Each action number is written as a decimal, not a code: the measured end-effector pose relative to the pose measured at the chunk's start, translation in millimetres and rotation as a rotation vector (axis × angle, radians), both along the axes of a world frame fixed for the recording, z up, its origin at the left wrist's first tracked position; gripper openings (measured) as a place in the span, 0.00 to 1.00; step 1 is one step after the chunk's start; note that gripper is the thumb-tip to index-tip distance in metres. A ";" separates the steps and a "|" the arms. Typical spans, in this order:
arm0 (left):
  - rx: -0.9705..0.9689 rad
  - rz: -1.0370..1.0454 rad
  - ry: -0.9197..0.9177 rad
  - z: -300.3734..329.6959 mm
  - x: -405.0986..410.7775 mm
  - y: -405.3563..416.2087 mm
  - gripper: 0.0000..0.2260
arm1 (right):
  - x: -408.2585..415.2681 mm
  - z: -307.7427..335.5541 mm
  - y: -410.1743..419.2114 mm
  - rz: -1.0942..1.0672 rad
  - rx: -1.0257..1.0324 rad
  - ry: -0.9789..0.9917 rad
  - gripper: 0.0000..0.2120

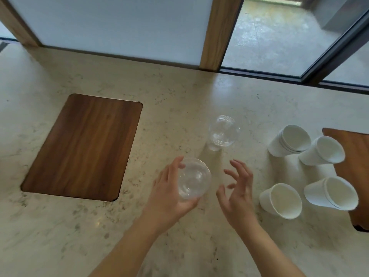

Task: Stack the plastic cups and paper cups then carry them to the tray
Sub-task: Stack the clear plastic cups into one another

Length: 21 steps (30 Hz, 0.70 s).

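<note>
My left hand [169,193] grips a clear plastic cup [192,179] just above the counter, its mouth facing up toward me. Beyond it, a short stack of clear plastic cups [222,132] stands upright on the counter. My right hand [238,191] hovers beside the held cup with fingers spread and nothing in it. To the right stand several white paper cups: a nested stack [289,140], a single cup [322,150], another single cup [281,200] and a nested pair [332,193]. A brown wooden tray [83,144] lies flat at the left.
A second wooden board [357,170] lies at the right edge, partly under the paper cups. The beige marble counter [60,236] ends at a frosted panel with wooden posts [217,35] and a glass door at the back.
</note>
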<state>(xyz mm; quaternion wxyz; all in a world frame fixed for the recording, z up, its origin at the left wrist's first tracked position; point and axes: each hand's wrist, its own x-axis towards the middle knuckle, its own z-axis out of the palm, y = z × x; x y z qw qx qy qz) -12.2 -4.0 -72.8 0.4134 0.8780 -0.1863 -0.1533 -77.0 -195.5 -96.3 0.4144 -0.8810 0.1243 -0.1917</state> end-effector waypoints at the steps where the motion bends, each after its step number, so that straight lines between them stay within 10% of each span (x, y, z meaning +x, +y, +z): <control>1: 0.026 -0.017 -0.001 -4.9 -0.9 -0.5 0.46 | 8.8 3.7 -8.3 -0.029 -0.021 0.001 0.37; 8: 0.048 -0.033 -0.019 -15.6 -14.5 -7.7 0.57 | 103.7 19.9 -45.6 -0.068 -0.053 0.180 0.44; 14: 0.111 -0.085 -0.100 -8.9 -5.5 -36.9 0.47 | 111.2 2.5 -43.6 -0.042 0.034 0.126 0.41; 21: -0.199 0.356 -0.067 18.0 -9.4 19.2 0.44 | 52.8 1.0 -27.3 0.094 0.007 0.187 0.48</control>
